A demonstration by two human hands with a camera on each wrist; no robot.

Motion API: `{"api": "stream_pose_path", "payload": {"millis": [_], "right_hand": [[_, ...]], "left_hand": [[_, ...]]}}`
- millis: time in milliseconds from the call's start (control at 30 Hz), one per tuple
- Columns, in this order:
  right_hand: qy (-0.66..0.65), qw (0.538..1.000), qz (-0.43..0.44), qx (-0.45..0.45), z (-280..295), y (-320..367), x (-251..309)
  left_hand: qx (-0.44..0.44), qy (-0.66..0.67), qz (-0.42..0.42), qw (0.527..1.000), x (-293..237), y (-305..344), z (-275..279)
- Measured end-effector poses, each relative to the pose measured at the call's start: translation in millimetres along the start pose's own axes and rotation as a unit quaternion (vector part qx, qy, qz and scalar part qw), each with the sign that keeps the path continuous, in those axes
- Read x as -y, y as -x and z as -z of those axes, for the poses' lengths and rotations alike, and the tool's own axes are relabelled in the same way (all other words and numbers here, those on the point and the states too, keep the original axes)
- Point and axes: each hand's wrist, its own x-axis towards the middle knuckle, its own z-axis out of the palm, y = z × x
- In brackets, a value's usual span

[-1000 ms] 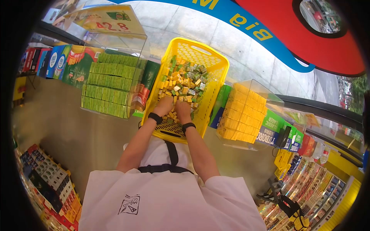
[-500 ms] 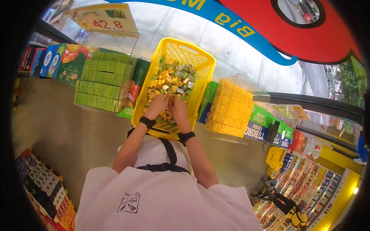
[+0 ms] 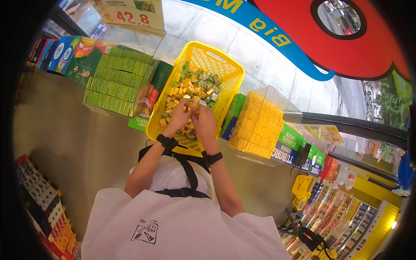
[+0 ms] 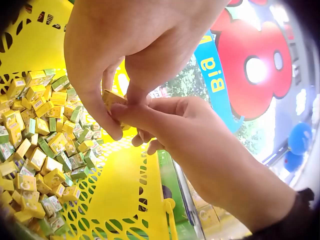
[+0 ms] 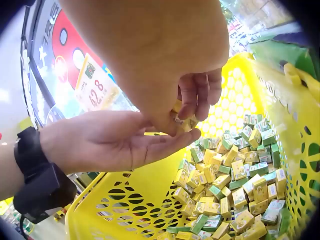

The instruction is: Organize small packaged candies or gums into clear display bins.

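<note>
Small yellow and green boxes (image 3: 197,89) lie heaped in a yellow plastic basket (image 3: 223,102). Over the basket's near part, my left hand (image 3: 178,117) and right hand (image 3: 205,121) meet at the fingertips. Both pinch one small yellow box (image 4: 114,100), partly covered by fingers. In the right wrist view the fingers of my left hand (image 5: 107,142) reach under that box (image 5: 184,120), while the right hand (image 5: 160,65) holds it from above with curled fingers. The left wrist view shows the left hand (image 4: 135,40) above the right hand (image 4: 200,135).
Clear bins flank the basket, with stacked green packs (image 3: 115,82) on the left and yellow packs (image 3: 258,123) on the right. Beer cartons (image 3: 284,145) stand beside them. A price sign (image 3: 132,17) rises at the upper left; stocked shelves (image 3: 333,216) are at the lower right.
My hands have risen from the heap and come together at the fingertips, where a small yellow box now shows. The head view has shifted slightly.
</note>
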Motion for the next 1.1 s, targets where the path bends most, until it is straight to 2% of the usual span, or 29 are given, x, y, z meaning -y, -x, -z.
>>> {"api": "stream_pose_path", "payload": {"millis": [33,167,233,367,433,567,633,767,833,933,1100], "right_hand": [[0.005,0.999,0.044,-0.015,3,0,0],[-0.043,0.997,0.034,0.048,6,8,-11],[-0.098,0.994,0.006,0.051,6,12,-15],[-0.137,0.990,0.026,0.023,12,16,-15],[-0.224,0.973,-0.013,0.061,10,18,-19],[-0.267,0.959,-0.024,0.088,8,23,-22],[-0.314,0.946,-0.051,0.059,9,26,-18],[-0.274,0.957,-0.069,0.070,11,29,-14],[-0.295,0.945,-0.113,0.081,10,31,-11],[-0.314,0.938,-0.111,0.099,10,34,-10],[-0.325,0.937,-0.066,0.108,-1,37,-18]], "left_hand": [[-0.019,0.034,0.006,0.999,0,3,1],[0.009,0.042,0.037,0.998,24,1,10],[0.058,0.121,0.045,0.990,22,5,15],[0.087,0.143,0.049,0.985,5,14,26],[0.148,0.131,0.059,0.979,1,15,31],[0.149,0.147,0.035,0.977,-8,23,34],[0.149,0.145,-0.010,0.978,-8,27,33],[0.134,0.148,-0.033,0.979,-9,31,33],[0.142,0.104,0.005,0.984,-10,30,36],[0.146,0.174,0.006,0.974,-8,34,37],[0.130,0.182,0.014,0.975,0,36,46]]}}
